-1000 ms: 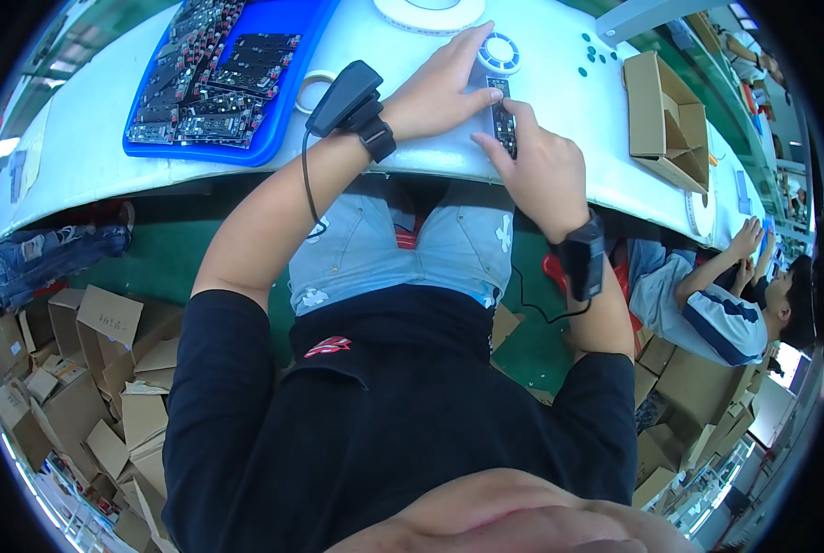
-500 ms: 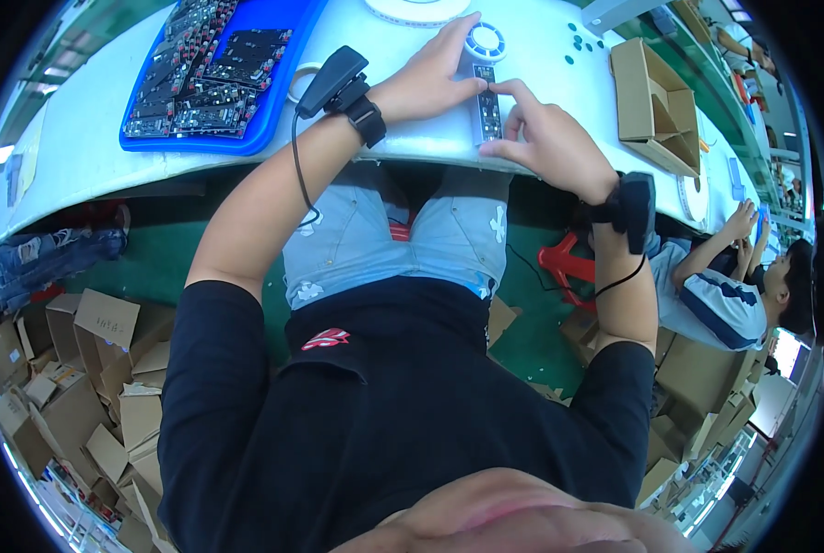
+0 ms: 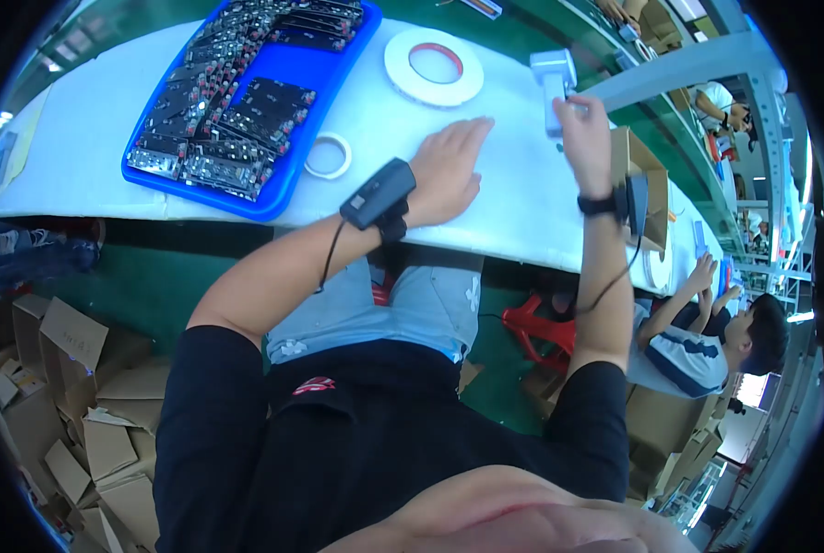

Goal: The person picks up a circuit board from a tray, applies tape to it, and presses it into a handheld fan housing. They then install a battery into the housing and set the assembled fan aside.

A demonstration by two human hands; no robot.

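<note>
My right hand (image 3: 585,134) is stretched to the far right of the table, its fingers closed on the edge of a light grey device (image 3: 552,92) with a wide head and a narrow body. The fingers cover part of the device. My left hand (image 3: 449,170) lies on the white tabletop, palm down, with fingers extended and nothing in it. Beside it is a small roll of white tape (image 3: 345,157). Beyond it lies a large white tape roll (image 3: 395,78). A blue tray (image 3: 287,189) to the left is piled with black circuit boards (image 3: 237,129).
An open cardboard box (image 3: 653,184) stands on the right, close to my right forearm. A metal post (image 3: 679,69) slants over the table's far right. Another person (image 3: 693,346) sits to the right near a red stool (image 3: 532,332). Flattened cartons (image 3: 80,415) are heaped at lower left.
My hands have parted. The right moved far and right with the device, whose round vented top and board strip no longer show. The left lies flat. The view has shifted, showing more table.
</note>
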